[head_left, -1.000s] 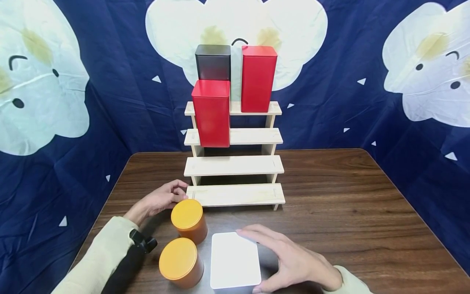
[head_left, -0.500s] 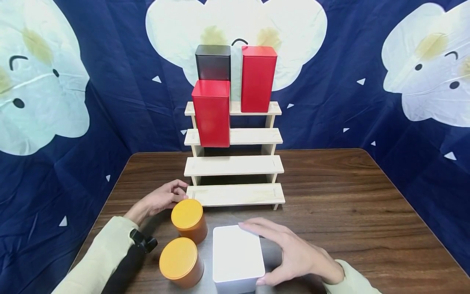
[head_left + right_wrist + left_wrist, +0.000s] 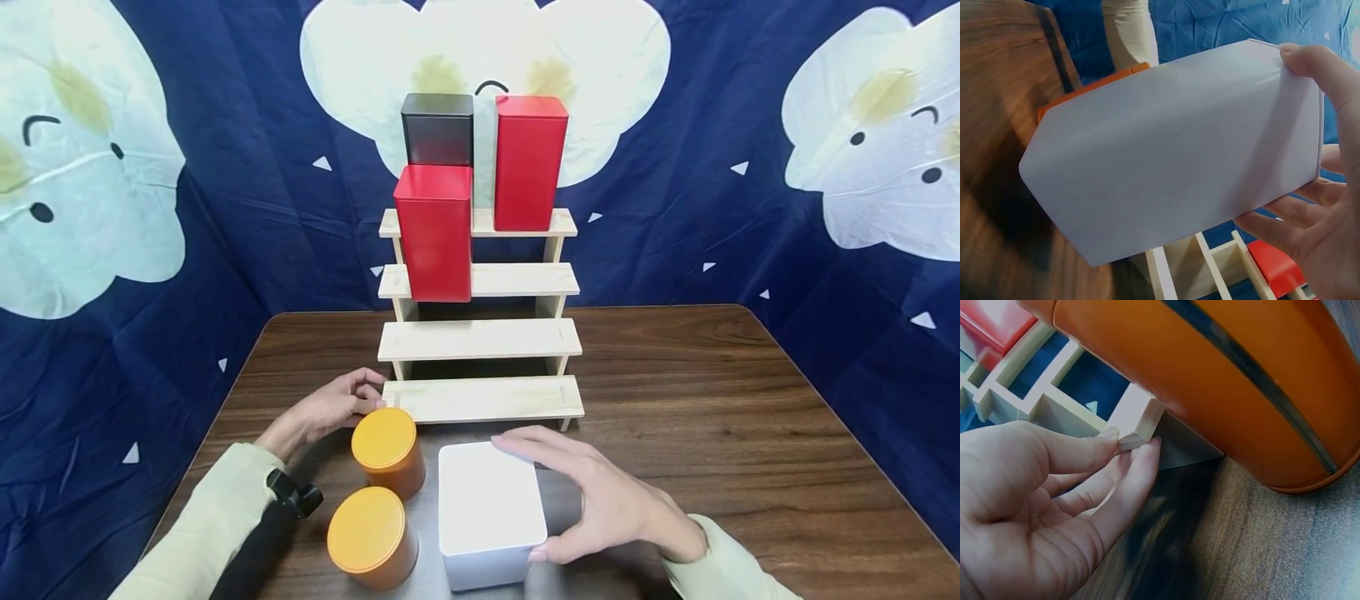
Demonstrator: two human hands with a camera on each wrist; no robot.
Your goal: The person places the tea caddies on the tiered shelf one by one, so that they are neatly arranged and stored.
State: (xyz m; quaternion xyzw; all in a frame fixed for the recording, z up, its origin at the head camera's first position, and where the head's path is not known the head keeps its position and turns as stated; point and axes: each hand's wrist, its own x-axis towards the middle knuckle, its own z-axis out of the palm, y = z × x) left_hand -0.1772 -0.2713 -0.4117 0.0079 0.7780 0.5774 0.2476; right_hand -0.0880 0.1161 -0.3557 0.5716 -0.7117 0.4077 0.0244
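Observation:
My right hand [image 3: 607,500] grips a tall white square tin [image 3: 491,500] near its lid, thumb on the near side and fingers on the far side. In the right wrist view the tin's plain white side [image 3: 1172,150] fills the middle; I cannot tell whether its base touches the table. My left hand [image 3: 330,408] pinches the left end of the lowest board of a pale wooden stepped rack [image 3: 483,398], thumb above and fingers below, as the left wrist view shows at the board's end [image 3: 1138,415]. Close beside that hand stands an orange round canister [image 3: 385,446].
A second orange canister [image 3: 371,533] stands nearer, left of the white tin. Higher on the rack are a black tin [image 3: 438,129], a red tin [image 3: 433,233] in front of it, and another red tin [image 3: 531,162] at the top right. Dark blue cloth hangs behind the wooden table [image 3: 712,400].
The white tin has moved away from me toward the rack, slightly right, with my right hand, and more of its near side shows. My left hand keeps its place on the board.

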